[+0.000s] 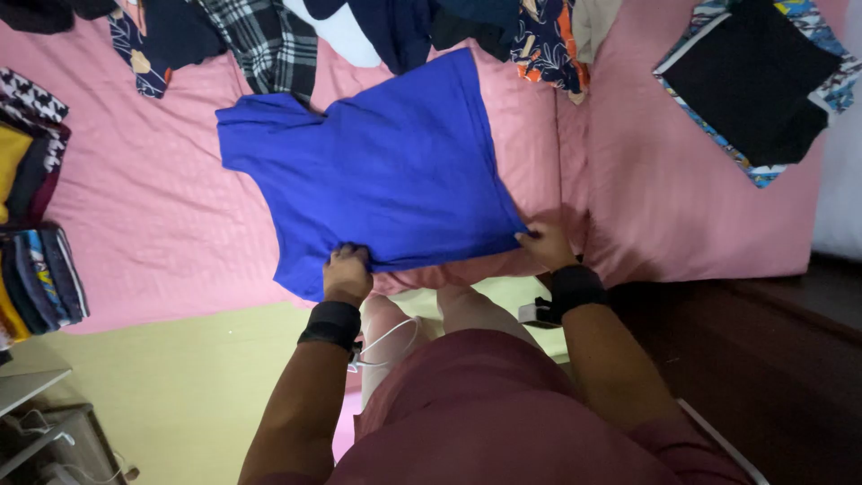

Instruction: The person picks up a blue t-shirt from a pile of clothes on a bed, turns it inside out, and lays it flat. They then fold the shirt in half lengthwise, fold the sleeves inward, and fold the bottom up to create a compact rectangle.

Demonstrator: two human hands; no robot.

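While spread flat on pink sheet point(153, 216), blue shirt point(386, 171) gripped at near hem: left hand point(347, 272) fisted on one corner, right hand point(546, 244) pinching other. Folded stacks point(36, 269) far left, dark clothes heap point(377, 27) beyond.

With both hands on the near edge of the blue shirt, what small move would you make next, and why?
Probably lift the near hem away from you and fold it toward the collar. Left hand and right hand both grip the near edge of the blue shirt, which lies spread on the pink sheet.
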